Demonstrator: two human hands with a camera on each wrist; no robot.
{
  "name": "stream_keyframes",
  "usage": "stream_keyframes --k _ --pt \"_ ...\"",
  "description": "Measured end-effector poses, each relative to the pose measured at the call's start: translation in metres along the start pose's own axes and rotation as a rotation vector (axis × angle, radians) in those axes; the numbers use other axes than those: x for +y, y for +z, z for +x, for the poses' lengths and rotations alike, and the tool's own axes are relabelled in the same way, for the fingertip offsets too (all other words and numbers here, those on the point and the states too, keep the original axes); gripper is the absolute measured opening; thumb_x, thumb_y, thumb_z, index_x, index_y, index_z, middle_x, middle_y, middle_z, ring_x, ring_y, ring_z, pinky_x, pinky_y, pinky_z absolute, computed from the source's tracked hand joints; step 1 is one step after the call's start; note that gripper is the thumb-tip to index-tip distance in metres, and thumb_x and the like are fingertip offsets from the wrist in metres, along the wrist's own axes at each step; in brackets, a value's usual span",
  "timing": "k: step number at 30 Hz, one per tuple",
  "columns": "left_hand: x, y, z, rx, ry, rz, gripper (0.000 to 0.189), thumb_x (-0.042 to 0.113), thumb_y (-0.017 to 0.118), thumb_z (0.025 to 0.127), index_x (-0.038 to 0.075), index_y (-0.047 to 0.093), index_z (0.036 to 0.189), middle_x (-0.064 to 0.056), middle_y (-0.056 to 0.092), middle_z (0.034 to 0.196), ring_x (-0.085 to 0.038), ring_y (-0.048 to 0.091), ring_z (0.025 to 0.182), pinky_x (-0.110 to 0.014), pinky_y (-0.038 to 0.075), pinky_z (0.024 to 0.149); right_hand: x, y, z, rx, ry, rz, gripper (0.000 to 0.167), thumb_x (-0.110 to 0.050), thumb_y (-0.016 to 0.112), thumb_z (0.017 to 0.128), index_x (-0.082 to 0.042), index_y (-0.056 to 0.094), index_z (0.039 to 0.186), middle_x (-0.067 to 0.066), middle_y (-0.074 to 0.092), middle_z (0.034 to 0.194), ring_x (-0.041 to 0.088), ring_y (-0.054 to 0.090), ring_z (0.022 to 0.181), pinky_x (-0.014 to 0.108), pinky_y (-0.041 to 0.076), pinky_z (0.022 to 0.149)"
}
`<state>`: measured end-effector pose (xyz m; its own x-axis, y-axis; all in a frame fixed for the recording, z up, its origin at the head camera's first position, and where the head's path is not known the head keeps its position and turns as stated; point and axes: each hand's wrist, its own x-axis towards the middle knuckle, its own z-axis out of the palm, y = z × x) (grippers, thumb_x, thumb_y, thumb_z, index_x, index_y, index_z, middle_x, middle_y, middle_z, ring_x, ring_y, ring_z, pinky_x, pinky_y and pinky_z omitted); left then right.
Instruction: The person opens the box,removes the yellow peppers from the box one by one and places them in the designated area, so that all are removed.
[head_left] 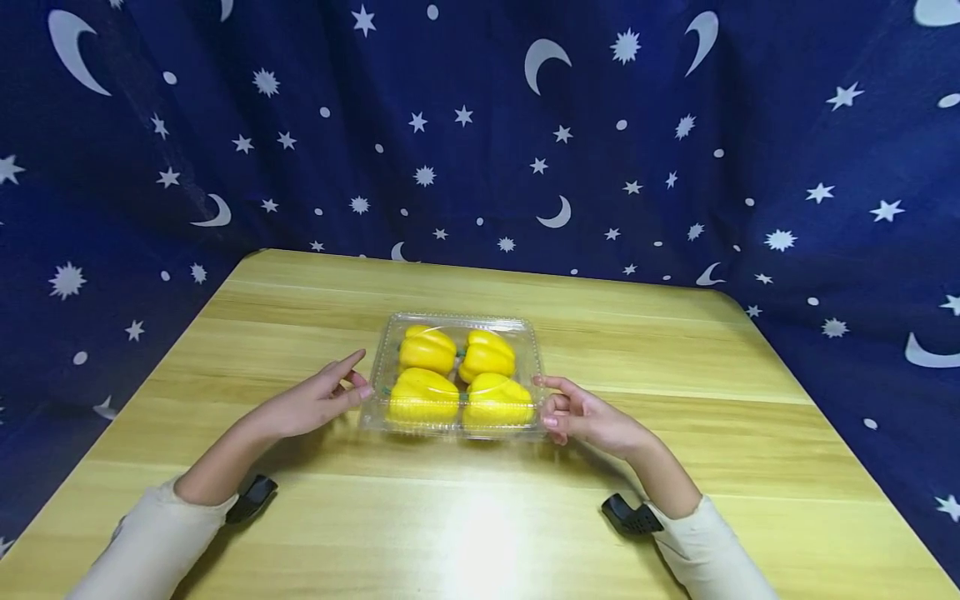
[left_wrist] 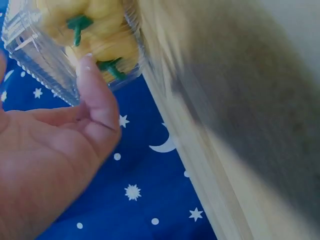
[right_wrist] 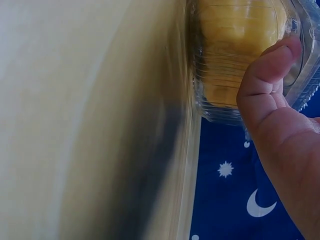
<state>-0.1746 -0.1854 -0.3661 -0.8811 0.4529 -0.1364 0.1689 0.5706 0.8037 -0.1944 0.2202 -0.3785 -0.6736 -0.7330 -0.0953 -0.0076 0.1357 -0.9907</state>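
Fingers (head_left: 347,365) of both hands (head_left: 315,404) (head_left: 592,422), loosely parted, flank the clear plastic box (head_left: 528,354) of yellow peppers (head_left: 423,397), apparently ungripped, perhaps to steady it.

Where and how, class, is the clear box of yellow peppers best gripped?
Probably the left and right walls of the box, one hand from each side: four peppers sit two by two, likely balancing it, and the left hand and right hand flank it.

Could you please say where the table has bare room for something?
The table is bare between the clear container and starry curtain, and between the sleeves. The container's sides are crowded by the left hand and right hand.
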Motion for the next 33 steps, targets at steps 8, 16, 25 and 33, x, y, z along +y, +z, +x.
stream_keyframes --k 8,16,25,33 --pt "-0.002 0.008 -0.007 -0.038 -0.019 0.008 0.100 0.035 0.071 0.077 0.000 0.007 0.145 -0.020 0.040 0.123 -0.018 0.047 0.082 -0.023 0.043 0.067 0.003 -0.002 -0.001 -0.004 -0.001 0.016 0.068 -0.004 0.050 0.090 0.006 0.007 0.141 -0.001 0.051 0.088 0.006 0.048 0.068 0.021 0.044 0.064" --pt "0.002 0.014 -0.009 -0.042 0.039 -0.034 0.101 0.029 0.071 0.078 0.000 0.002 0.145 -0.020 0.037 0.119 -0.019 0.045 0.080 -0.021 0.042 0.064 0.002 -0.001 -0.001 -0.007 -0.008 0.014 0.067 -0.005 0.050 0.090 0.005 0.007 0.141 -0.003 0.051 0.087 0.006 0.047 0.068 0.020 0.043 0.064" --pt "0.003 0.019 -0.009 0.007 0.068 -0.031 0.099 0.027 0.070 0.080 -0.001 0.001 0.145 -0.023 0.038 0.119 -0.018 0.046 0.078 -0.021 0.043 0.063 0.001 0.000 -0.001 0.004 -0.002 0.004 0.066 -0.005 0.050 0.091 0.005 0.008 0.141 -0.002 0.051 0.087 0.006 0.047 0.067 0.020 0.042 0.063" --pt "0.004 0.022 -0.010 -0.003 0.027 -0.086 0.096 0.028 0.066 0.083 0.004 -0.003 0.146 -0.022 0.039 0.120 -0.017 0.043 0.076 -0.022 0.042 0.057 0.000 0.001 -0.001 0.001 0.005 0.009 0.069 -0.005 0.050 0.090 0.008 0.004 0.140 -0.002 0.051 0.085 0.006 0.046 0.067 0.019 0.041 0.062"
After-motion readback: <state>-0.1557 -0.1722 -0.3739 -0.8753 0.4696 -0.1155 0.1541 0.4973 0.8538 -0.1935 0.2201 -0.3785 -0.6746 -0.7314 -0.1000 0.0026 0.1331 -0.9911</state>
